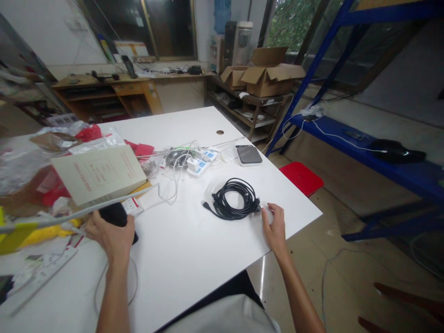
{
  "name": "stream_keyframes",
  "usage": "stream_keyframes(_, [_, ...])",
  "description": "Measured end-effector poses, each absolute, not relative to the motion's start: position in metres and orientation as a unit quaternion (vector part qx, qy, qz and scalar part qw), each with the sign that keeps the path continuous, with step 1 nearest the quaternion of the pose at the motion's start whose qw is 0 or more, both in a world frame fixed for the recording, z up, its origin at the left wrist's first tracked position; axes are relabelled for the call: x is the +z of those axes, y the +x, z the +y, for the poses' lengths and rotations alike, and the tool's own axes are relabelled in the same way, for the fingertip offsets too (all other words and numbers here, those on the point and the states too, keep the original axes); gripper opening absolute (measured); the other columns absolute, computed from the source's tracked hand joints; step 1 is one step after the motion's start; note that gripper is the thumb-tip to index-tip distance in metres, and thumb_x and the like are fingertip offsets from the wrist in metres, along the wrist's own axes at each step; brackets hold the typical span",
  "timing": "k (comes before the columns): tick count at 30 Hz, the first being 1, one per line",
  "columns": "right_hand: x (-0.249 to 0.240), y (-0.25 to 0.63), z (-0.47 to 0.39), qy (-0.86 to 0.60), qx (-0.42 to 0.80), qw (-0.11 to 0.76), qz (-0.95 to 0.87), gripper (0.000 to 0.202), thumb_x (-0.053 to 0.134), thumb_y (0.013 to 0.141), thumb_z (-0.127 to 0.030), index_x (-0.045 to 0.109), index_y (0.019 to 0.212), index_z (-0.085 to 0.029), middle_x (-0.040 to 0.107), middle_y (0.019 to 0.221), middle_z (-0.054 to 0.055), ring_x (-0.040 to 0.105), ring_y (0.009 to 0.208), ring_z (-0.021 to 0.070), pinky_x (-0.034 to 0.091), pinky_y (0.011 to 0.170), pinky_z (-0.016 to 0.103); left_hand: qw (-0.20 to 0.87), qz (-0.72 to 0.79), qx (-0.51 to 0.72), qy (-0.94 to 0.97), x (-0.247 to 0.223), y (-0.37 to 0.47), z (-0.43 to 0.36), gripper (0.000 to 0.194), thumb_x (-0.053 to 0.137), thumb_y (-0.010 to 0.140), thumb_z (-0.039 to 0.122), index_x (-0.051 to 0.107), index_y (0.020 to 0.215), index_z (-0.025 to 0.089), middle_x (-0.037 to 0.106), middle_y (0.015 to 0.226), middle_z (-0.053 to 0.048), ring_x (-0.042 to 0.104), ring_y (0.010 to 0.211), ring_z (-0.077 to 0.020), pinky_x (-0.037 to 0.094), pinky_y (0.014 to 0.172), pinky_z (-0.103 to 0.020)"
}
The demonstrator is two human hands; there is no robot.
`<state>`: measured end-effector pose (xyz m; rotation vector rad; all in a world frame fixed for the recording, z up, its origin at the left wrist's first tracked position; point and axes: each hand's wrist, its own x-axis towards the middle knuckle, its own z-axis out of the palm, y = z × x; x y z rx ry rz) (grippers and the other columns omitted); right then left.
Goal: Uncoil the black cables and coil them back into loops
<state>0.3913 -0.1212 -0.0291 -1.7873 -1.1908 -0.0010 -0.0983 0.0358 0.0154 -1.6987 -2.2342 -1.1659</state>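
On the white table (166,259), a coiled black cable (231,203) lies near the right front edge, its plug ends sticking out. My right hand (274,222) is just right of the coil, fingers apart and slightly curled, close to a plug end. At the left, my left hand (113,231) is wrapped round a black object (114,214), which looks like a phone or small flat device; my fingers partly hide it. A grey-white box (100,173) with red print stands just behind that hand.
Behind the coil are white power strips (198,166) with tangled cords and a grey flat device (248,154). Plastic bags (21,171) pile up at the left. A white cord crosses above my left hand. A red stool (301,178) and blue shelf (367,148) stand right.
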Motion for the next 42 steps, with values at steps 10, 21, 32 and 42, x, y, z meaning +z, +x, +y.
stream_keyframes(10, [-0.031,0.390,-0.122,-0.722,0.009,0.488,-0.491,0.039,0.054,0.108,-0.052,0.059,0.127,-0.018,0.062,0.121,0.015,0.062,0.113,0.0290,0.054,0.103,0.053,0.052,-0.720,-0.371,-0.584,0.017,-0.100,0.029,0.097,0.075,0.088,0.040,0.029,0.161,-0.002,0.038,0.158,-0.035,0.034,0.151,-0.0512,0.025,0.123,-0.073])
stream_keyframes(21, [-0.029,0.387,-0.123,-0.712,0.008,0.499,-0.494,0.036,0.052,0.108,-0.052,0.061,0.121,-0.019,0.064,0.116,0.015,0.062,0.110,0.0284,0.055,0.101,0.052,0.074,-0.667,-0.358,-0.650,0.016,-0.099,-0.023,0.079,0.066,0.097,0.058,0.052,0.157,0.009,0.033,0.167,-0.032,0.033,0.156,-0.0486,0.029,0.124,-0.068])
stream_keyframes(32, [-0.029,0.388,-0.124,-0.713,0.010,0.500,-0.491,0.036,0.053,0.108,-0.052,0.062,0.120,-0.020,0.065,0.114,0.014,0.063,0.108,0.0282,0.055,0.099,0.050,0.069,-0.650,-0.362,-0.665,0.012,-0.098,-0.032,0.070,0.066,0.098,0.054,0.061,0.151,0.009,0.031,0.171,-0.030,0.028,0.160,-0.0476,0.026,0.126,-0.068])
stream_keyframes(42, [-0.026,0.386,-0.124,-0.716,0.007,0.491,-0.495,0.035,0.051,0.109,-0.051,0.062,0.120,-0.019,0.065,0.113,0.014,0.063,0.108,0.0281,0.055,0.098,0.050,0.059,-0.657,-0.364,-0.657,0.014,-0.095,-0.036,0.065,0.066,0.098,0.053,0.064,0.147,0.011,0.030,0.172,-0.029,0.028,0.161,-0.0458,0.025,0.126,-0.068])
